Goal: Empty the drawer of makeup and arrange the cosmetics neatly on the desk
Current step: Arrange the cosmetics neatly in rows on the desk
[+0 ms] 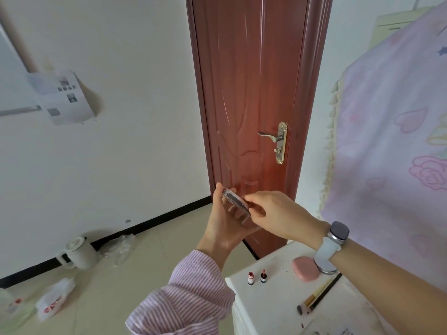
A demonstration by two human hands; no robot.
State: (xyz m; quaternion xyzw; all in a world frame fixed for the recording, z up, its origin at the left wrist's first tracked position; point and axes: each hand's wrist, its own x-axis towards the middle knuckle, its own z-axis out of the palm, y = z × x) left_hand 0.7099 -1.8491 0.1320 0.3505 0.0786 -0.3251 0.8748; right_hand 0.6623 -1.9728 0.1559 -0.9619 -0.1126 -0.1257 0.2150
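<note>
Clear, flat plastic compact case (235, 205), glossy and hard-edged with a reddish pan showing through it, sits tilted in mid-air in front of the reddish-brown wooden door (251, 93), well above and left of the white desk (273, 296). The left hand (225, 223) cradles it from beneath, fingers curled up round its far edge; the right hand (278, 213) pinches its near end between thumb and fingertips. Slick plastic held off the desk could slip, or spring apart if pried, and drop to the tiled floor. On the desk lie a smooth pink rounded case (304, 270), two small dark-capped bottles (257, 278) standing upright, and slim brushes (319, 296) nearest the viewer. A grey watch (335, 240) on a white strap circles the right wrist.
</note>
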